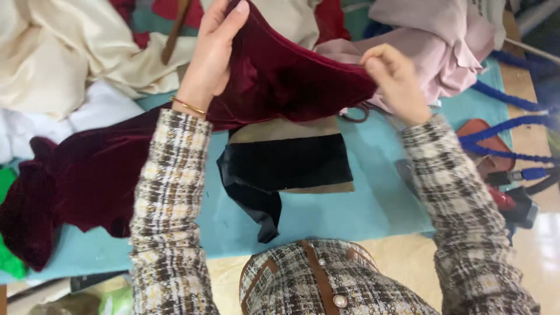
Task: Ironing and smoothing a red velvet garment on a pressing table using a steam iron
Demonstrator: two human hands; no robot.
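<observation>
A: What are the hands doing?

B: The left hand point(213, 55) grips the top edge of the dark red velvet cloth point(280, 81). The right hand point(396, 79) pinches its other edge tight. Both hands are shut on it and hold it up, stretched over the table point(373, 204).

A: Is the work far along?

B: I think it is early. Most of the red cloth trails down to the left in a heap. The black cloth piece point(286, 166) lies flat under it on a tan sheet, with nothing touching it.

A: What is hard to see?

B: The red cloth hides part of the scissors point(356, 114). The pink cloth point(431, 41) and cream cloth point(52, 52) run off the top. The dark tool by the blue cord point(507, 128) is unclear.
</observation>
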